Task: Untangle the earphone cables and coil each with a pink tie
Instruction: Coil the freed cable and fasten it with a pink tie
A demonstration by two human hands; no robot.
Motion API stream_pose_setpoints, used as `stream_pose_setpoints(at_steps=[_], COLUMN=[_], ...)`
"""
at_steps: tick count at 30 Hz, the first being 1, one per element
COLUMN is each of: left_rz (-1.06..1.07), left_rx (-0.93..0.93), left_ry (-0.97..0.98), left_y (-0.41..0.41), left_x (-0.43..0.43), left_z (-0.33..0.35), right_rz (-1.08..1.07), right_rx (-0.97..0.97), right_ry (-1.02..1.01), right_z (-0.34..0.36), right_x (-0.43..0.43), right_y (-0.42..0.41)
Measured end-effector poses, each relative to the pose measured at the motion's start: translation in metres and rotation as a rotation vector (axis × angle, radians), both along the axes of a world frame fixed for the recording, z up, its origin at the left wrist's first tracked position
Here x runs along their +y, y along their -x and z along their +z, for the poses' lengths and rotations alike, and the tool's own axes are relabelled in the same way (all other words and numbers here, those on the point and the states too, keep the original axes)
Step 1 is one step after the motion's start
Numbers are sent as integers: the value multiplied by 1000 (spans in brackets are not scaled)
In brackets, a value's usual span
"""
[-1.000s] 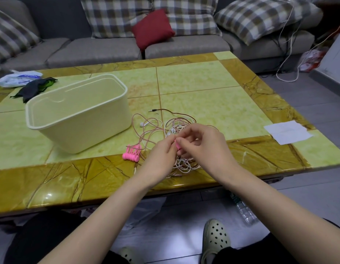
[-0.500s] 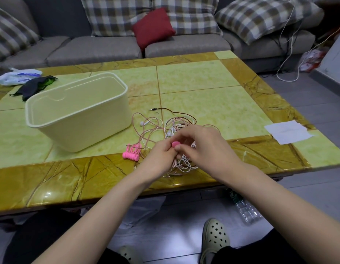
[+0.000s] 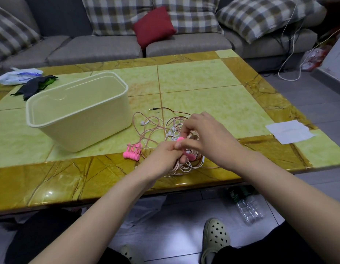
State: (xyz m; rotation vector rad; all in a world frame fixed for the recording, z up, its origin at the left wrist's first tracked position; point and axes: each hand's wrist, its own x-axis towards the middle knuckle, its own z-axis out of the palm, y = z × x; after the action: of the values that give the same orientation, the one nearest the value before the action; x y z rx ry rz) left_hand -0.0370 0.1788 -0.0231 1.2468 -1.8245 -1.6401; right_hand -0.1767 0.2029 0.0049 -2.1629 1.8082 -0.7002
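Grips a bunch of earphone cables in the left hand, low over the near edge of the table. Pinches one pink tie with the right hand, right at that bunch. Has more pink ties lying near the cream tub.

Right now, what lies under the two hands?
A tangle of pink and white earphone cables lies on the table beneath the left hand and right hand, which pinch a pink tie. The tangle's middle is covered by the hands.
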Motion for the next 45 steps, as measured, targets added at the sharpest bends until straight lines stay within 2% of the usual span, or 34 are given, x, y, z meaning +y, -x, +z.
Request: stream_pose_setpoints(at_steps=[6,10,13,17,22,27,32,35,38,42,45], left_rz=[28,38,6,72,112,120,110,96,181,326,376], left_rx=[16,15,15,55,89,119,158,147,189,214,240], left_ry=[84,107,83,71,50,151,158,151,126,157,138], left_y=[3,7,8,11,13,16,20,19,18,19,19], left_x=[6,9,10,10,6,11,15,15,12,5,3], left_z=[0,-5,-6,-5,-5,-3,2,3,2,-1,-6], right_rz=[4,14,28,-32,-70,-133,-147,-144,-180,-218,-209], right_rx=[-297,-231,-268,-212,-320,-448,-366,-387,-520,-718,-761], right_ry=[-94,-92,-101,-15,10,-31,-33,-11,-14,-140,-220], right_z=[-7,-12,-14,-21,-22,-21,-20,-20,-21,-32,-36], right_x=[-3,-2,1,-2,-4,-8,-10,-8,-2,5,8], right_y=[0,-1,1,-2,-4,-1,4,5,2,-4,-11])
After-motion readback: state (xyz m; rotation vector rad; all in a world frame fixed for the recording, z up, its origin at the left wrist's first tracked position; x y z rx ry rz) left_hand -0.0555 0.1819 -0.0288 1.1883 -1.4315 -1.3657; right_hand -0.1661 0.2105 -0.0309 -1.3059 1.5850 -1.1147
